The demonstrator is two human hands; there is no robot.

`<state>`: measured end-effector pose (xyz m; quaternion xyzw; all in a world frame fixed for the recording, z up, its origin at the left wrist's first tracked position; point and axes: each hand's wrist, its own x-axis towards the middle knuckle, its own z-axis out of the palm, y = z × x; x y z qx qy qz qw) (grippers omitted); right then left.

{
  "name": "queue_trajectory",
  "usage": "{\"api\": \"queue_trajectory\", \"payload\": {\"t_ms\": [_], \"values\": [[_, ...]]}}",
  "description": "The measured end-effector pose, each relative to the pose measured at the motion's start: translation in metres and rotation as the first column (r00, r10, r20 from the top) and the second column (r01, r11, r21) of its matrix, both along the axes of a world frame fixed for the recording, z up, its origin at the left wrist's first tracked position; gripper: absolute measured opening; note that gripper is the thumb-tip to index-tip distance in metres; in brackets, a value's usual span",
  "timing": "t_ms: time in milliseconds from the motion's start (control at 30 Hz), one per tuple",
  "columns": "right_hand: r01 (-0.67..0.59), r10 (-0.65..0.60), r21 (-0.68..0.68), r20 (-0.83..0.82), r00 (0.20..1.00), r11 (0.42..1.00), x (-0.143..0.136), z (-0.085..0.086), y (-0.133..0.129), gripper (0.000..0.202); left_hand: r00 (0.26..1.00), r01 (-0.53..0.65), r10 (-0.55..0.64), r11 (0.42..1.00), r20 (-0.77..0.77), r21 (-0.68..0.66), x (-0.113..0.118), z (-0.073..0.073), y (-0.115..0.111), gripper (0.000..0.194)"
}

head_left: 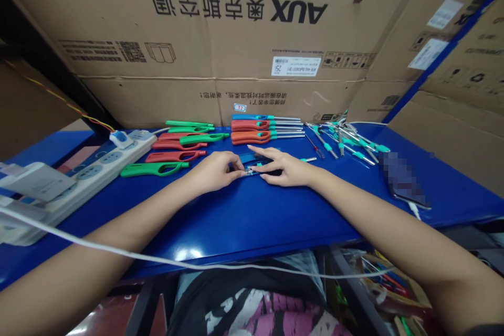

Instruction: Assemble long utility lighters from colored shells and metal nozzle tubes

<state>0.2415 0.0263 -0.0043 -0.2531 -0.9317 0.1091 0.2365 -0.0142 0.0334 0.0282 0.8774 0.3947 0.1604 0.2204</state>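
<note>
A partly assembled blue stick lighter [248, 158] lies on the blue table between my hands, its inner parts partly hidden by my fingers. At the lighter's near side, my left hand [218, 170] is closed in a pinch, with thumb and forefinger together on it. My right hand [287, 167] grips the lighter from the other side, fingers stretched across it and thumb along the near edge. Past the right hand pokes a metal tube tip [309, 159]. Just behind are lighters with metal tubes, an orange one [250, 138] nearest and a blue one [250, 117] farthest.
Green and red lighter handles [155, 169] lie left, beside a white power strip [90, 176]. Loose metal tubes with teal ends [346, 139], a small screwdriver [315, 147] and a phone [405, 181] are right. A white cable [197, 266] crosses in front; cardboard [220, 63] stands behind.
</note>
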Motion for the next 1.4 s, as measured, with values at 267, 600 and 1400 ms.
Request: {"api": "queue_trajectory", "payload": {"t_ms": [267, 600, 1400], "values": [[-0.001, 0.001, -0.007, 0.018, 1.0, 1.0, 0.001, -0.004, 0.0, 0.041, 0.998, 0.03, -0.026, 0.997, -0.049, 0.076, 0.0, -0.005, 0.001, 0.018], [0.135, -0.146, -0.066, -0.215, 0.966, 0.989, 0.0, 0.004, 0.001, 0.043, 0.999, 0.016, -0.01, 0.991, -0.051, 0.132, 0.001, 0.0, -0.005, 0.017], [0.194, -0.192, -0.215, 0.029, 0.981, 0.957, 0.009, 0.026, -0.007, 0.01, 0.977, 0.212, -0.201, 0.926, -0.067, 0.314, 0.009, -0.024, -0.013, 0.029]]}}
